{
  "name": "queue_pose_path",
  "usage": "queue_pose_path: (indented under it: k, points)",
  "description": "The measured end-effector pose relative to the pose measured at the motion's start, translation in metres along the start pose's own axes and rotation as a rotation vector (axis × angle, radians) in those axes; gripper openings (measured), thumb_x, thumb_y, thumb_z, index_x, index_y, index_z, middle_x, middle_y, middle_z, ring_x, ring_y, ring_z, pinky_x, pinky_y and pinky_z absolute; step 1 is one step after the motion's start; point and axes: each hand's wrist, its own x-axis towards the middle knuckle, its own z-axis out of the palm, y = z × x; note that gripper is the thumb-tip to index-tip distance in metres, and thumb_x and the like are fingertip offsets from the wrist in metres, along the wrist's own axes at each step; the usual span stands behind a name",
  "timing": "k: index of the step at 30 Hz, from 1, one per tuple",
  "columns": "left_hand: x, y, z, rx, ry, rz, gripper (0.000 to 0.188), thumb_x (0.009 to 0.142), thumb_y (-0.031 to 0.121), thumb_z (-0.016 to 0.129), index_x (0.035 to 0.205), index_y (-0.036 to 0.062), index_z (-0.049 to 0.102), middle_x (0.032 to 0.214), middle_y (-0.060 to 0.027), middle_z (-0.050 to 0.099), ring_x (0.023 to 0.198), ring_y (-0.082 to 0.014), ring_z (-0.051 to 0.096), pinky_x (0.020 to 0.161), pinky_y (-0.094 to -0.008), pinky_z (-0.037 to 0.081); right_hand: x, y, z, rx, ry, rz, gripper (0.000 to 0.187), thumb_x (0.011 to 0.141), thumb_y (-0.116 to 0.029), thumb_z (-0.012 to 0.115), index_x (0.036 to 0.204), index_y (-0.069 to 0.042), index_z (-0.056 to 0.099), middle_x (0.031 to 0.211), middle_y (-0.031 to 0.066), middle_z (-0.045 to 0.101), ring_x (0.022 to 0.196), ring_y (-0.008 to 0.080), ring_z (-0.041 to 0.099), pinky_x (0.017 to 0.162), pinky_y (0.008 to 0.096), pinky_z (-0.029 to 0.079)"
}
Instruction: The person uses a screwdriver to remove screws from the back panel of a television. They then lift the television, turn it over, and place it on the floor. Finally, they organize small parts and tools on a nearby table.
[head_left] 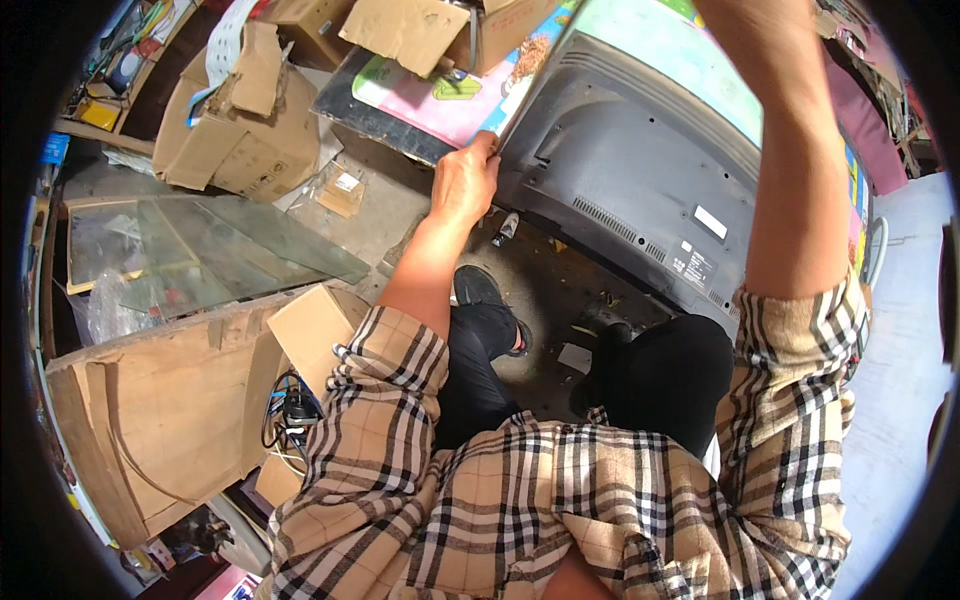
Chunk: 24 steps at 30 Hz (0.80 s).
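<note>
One of the two hands, the left hand (464, 185), is mostly closed, its fingers curled in at the near left corner of the TV (615, 155) and its thumb along the edge; it appears to grip there, though the undersides of the fingers are hidden. The right hand (748, 22) is cut off by the upper edge of the view – only its wrist end shows, beyond the far side of the TV, so I cannot tell whether it is open or closed, or what it touches. The TV is dark grey and lies in front of the person, right of the left hand, between the two forearms. Its back is turned up toward the camera, showing vent slots and a white label (710, 222). Its long axis slants from upper left to lower right, and the near long edge faces the person's knees, above the floor (545, 285). Beneath and beyond it is a colourful mat (440, 95), pink at the left and pale green farther off. A box (405, 30) stands at the mat's far left, and a carton (240, 150) sits left of that. Nearer, on the left, are glass sheets (230, 245), then a wooden panel (180, 400) with dark cables (292, 405) just beside it. A black shoe (480, 288) is below the left hand.
</note>
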Motion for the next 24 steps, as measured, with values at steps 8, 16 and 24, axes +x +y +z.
queue_pose_path:
  k: [8,16,24]
  points:
    - [0.000,-0.030,0.002,-0.202,-0.255,-0.300,0.021,0.081,-0.003,0.056,0.101,-0.0002,0.059,0.089,-0.0141,0.071,0.083,-0.0228,0.070,0.074,-0.0331,0.053,0.006,0.016,0.054,-0.021,-0.104,-0.136,0.027,0.088,-0.006,0.065,0.112,-0.001,0.052,0.092,0.0232,0.066,0.089,0.0345,0.068,0.075,0.0387,0.054]
    - [-0.010,-0.065,0.030,-0.155,-0.346,-0.361,0.022,0.080,-0.008,0.052,0.099,-0.0011,0.059,0.088,-0.0130,0.070,0.086,-0.0209,0.068,0.076,-0.0319,0.053,-0.011,0.022,0.079,0.004,-0.136,-0.262,0.030,0.085,-0.004,0.065,0.112,-0.001,0.052,0.099,0.0238,0.063,0.092,0.0401,0.063,0.078,0.0421,0.052]
    - [-0.005,-0.067,0.034,-0.028,-0.396,-0.313,0.022,0.081,-0.002,0.055,0.100,0.0002,0.064,0.092,-0.0145,0.071,0.091,-0.0250,0.069,0.081,-0.0340,0.053,-0.013,0.020,0.084,-0.025,-0.204,-0.278,0.033,0.082,-0.002,0.065,0.113,-0.001,0.052,0.099,0.0225,0.062,0.093,0.0405,0.062,0.079,0.0439,0.051]
